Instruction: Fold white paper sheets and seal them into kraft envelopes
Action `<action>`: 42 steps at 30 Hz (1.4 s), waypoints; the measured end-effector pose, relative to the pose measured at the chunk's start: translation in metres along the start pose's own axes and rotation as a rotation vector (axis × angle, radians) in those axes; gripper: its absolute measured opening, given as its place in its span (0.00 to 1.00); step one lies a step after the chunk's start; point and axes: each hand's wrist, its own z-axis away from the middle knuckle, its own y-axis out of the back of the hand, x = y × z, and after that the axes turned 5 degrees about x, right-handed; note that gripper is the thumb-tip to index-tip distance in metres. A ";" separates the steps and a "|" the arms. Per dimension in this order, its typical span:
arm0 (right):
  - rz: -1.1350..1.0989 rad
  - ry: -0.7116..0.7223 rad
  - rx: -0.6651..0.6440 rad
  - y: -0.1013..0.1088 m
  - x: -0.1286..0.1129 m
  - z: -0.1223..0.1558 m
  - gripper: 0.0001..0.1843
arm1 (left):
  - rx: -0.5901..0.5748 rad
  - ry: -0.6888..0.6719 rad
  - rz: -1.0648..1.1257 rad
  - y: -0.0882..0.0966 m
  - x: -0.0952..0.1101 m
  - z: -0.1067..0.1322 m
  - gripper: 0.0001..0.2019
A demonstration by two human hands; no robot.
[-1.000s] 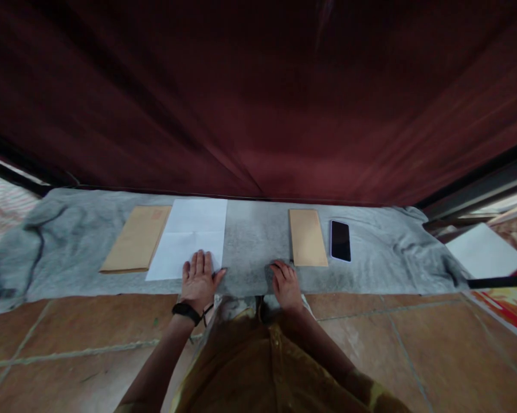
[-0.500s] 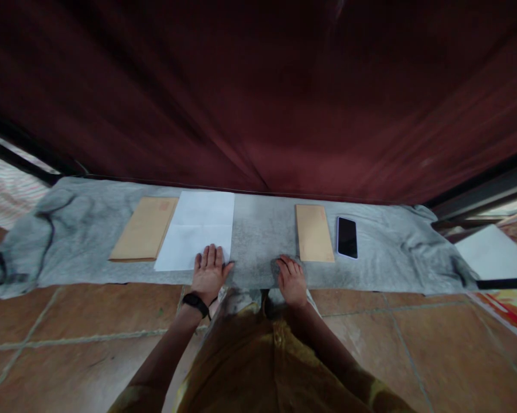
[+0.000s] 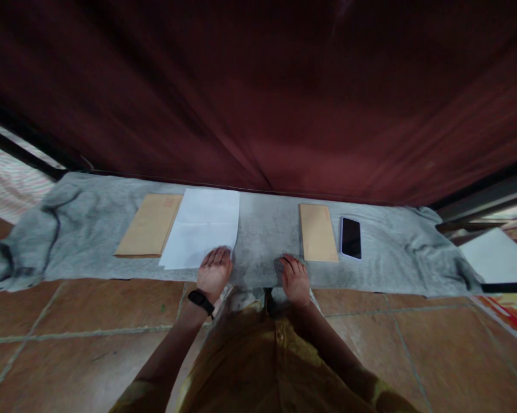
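White sheets of paper (image 3: 202,215) with a faint crosswise crease lie left of centre on a grey cloth. My left hand (image 3: 214,272), with a black band at the wrist, is at their near right corner. Its fingers are curled over the paper's edge, and the thumb is mostly hidden. My right hand (image 3: 296,282) rests on the cloth near its front edge, holding nothing, with fingers loosely bent and a little apart. Just beyond it lies a single brown envelope (image 3: 318,232). A stack of brown envelopes (image 3: 149,226) sits left of the paper.
A phone (image 3: 351,238) with a dark screen and pale purple case lies right of the single envelope. The grey cloth (image 3: 262,229) covers a long narrow surface. Behind it hangs a dark red curtain (image 3: 258,115). Tiled floor (image 3: 90,367) shows in front.
My left hand has gone from lying flat on the paper to curling its fingers at the corner. The paper's right edge now bends slightly, and its near edge looks doubled. My right hand stays put.
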 end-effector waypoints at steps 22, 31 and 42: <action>-0.503 -0.424 0.140 -0.001 0.013 -0.040 0.18 | 0.048 -0.238 0.094 -0.011 0.155 -0.014 0.15; -0.576 -0.540 0.079 -0.008 0.025 -0.050 0.23 | 0.014 -0.092 0.208 -0.010 0.121 -0.014 0.18; -0.505 -0.648 0.067 -0.003 0.029 -0.061 0.23 | -0.102 -0.007 -0.007 -0.023 0.062 -0.026 0.23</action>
